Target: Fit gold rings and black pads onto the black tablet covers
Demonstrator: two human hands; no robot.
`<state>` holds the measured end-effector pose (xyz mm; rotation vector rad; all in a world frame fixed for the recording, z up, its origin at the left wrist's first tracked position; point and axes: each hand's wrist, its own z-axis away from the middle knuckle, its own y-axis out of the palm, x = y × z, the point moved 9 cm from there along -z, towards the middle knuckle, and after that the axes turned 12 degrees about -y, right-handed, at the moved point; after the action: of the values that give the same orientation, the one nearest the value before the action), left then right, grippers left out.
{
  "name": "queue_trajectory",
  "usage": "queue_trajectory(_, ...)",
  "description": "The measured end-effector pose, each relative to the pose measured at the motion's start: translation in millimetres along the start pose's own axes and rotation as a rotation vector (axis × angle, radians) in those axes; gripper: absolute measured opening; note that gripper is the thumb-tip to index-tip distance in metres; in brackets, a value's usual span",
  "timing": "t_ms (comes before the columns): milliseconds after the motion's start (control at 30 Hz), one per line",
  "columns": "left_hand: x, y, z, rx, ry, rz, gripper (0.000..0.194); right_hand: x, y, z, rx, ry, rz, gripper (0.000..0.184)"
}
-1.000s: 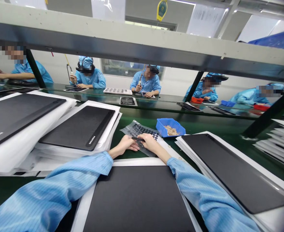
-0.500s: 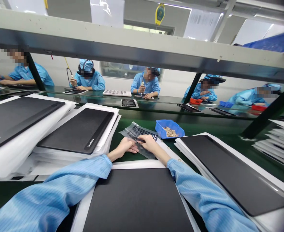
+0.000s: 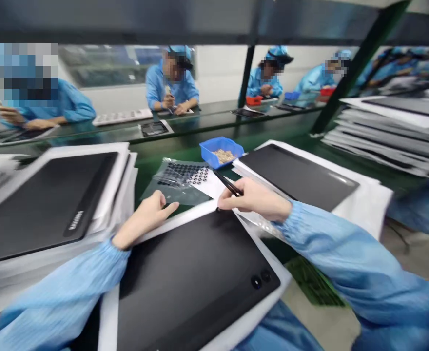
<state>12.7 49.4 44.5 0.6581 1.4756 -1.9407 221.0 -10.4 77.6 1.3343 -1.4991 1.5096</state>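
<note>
Working over a black panel (image 3: 188,287) in the head view, we see two round pads (image 3: 260,279) seated at one corner and none visible elsewhere, while the film sheet (image 3: 185,178) beside it holds many more. Our right hand (image 3: 253,197) pinches tweezers (image 3: 228,184), their tip at the panel's edge. Our left hand (image 3: 146,217) lies open and empty against the rim. Beyond, a blue bin (image 3: 220,151) sits near stacked panels (image 3: 53,204), with nothing blocking our hands.

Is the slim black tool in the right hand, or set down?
In hand: the right hand pinches the slim black tool between its fingers, the tool's far end sticking out past them.
</note>
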Motion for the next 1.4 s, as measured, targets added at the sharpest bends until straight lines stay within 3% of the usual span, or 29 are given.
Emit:
queue_trajectory(67, -21, 14.2, 28, 0.051, 0.144, -0.079, 0.036, -8, -6, 48, -0.056, 0.054, -0.036, 0.009)
queue_trajectory(167, -58, 67.1, 93, 0.345, 0.578, -0.274, 0.028, -26, -7, 107, -0.151, 0.177, -0.070, 0.011)
queue_trajectory(233, -68, 97.1, 136, 0.516, 0.826, -0.373, 0.023, -38, -2, 134, -0.202, 0.252, -0.099, 0.012)
queue_trajectory(300, -68, 113.5, 156, 0.579, 0.933, -0.405, 0.021, -45, 4, 150, -0.260, 0.284, -0.130, 0.013)
queue_trajectory(400, -65, 123.2, 158, 0.586, 0.970, -0.390, 0.021, -47, 10, 158, -0.324, 0.270, -0.150, 0.013)
queue_trajectory(667, -62, 125.5, 153, 0.551, 1.007, -0.384, 0.017, -42, 10, 160, -0.411, 0.226, -0.016, 0.012)
queue_trajectory(800, -62, 126.1, 154, 0.545, 1.010, -0.380, 0.017, -22, 8, 161, -0.451, 0.058, 0.218, 0.015)
queue_trajectory(933, -64, 126.2, 155, 0.524, 1.035, -0.383, 0.017, 0, 13, 160, -0.406, -0.142, 0.395, 0.019)
queue_trajectory(1067, -65, 124.8, 161, 0.501, 1.079, -0.409, 0.012, -7, 8, 161, -0.416, -0.129, 0.315, 0.015)
queue_trajectory(1133, -64, 125.2, 166, 0.494, 1.115, -0.448, 0.026, -12, -6, 168, -0.580, -0.127, 0.173, 0.015)
queue_trajectory(1200, -61, 127.5, 170, 0.492, 1.141, -0.511, 0.044, -14, -17, 178, -0.787, -0.158, 0.036, 0.031)
queue_trajectory(1267, -58, 129.8, 173, 0.481, 1.153, -0.572, 0.052, -16, -20, 185, -0.901, -0.174, -0.040, 0.050)
queue_trajectory(1400, -55, 130.7, 178, 0.449, 1.189, -0.645, 0.053, -19, -9, 185, -0.866, -0.087, -0.071, 0.063)
